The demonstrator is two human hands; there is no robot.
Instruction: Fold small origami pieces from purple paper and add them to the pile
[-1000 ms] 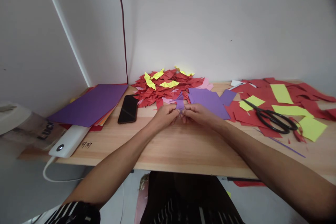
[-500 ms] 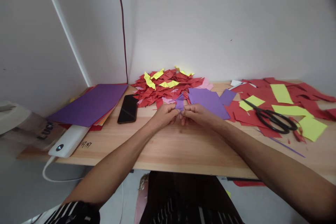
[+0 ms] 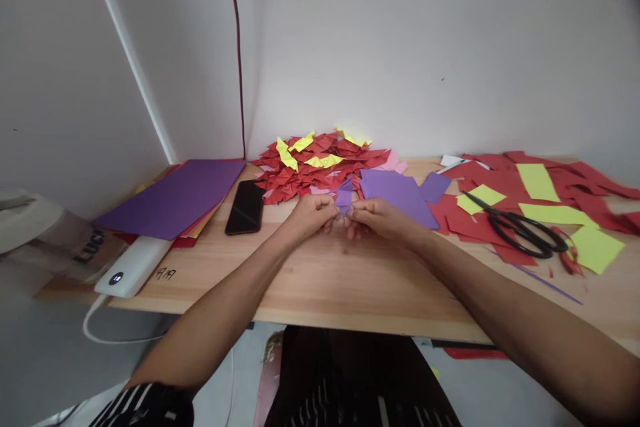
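Between my two hands is a small piece of purple paper [image 3: 343, 203], partly hidden by the fingers. My left hand [image 3: 316, 215] pinches its left side, and my right hand [image 3: 369, 216] pinches its right side. Both hands are just above the wooden table [image 3: 320, 280]. Right behind them lies a heap of folded red paper pieces [image 3: 320, 177], with several folded yellow pieces [image 3: 324, 161] on top. A stack of purple paper sheets [image 3: 397, 197] lies beyond my right hand.
Black-handled scissors [image 3: 520, 227] rest on red paper scraps [image 3: 480, 220] and yellow paper at the right. Toward the left are a black phone [image 3: 245, 207], large purple sheets [image 3: 175, 197], a white power bank [image 3: 133, 267] with a cable, and a clear plastic container [image 3: 55, 233].
The fingers have shifted slightly on the purple paper, which shows a little differently between them. The whole view has moved a little; the other things lie as before.
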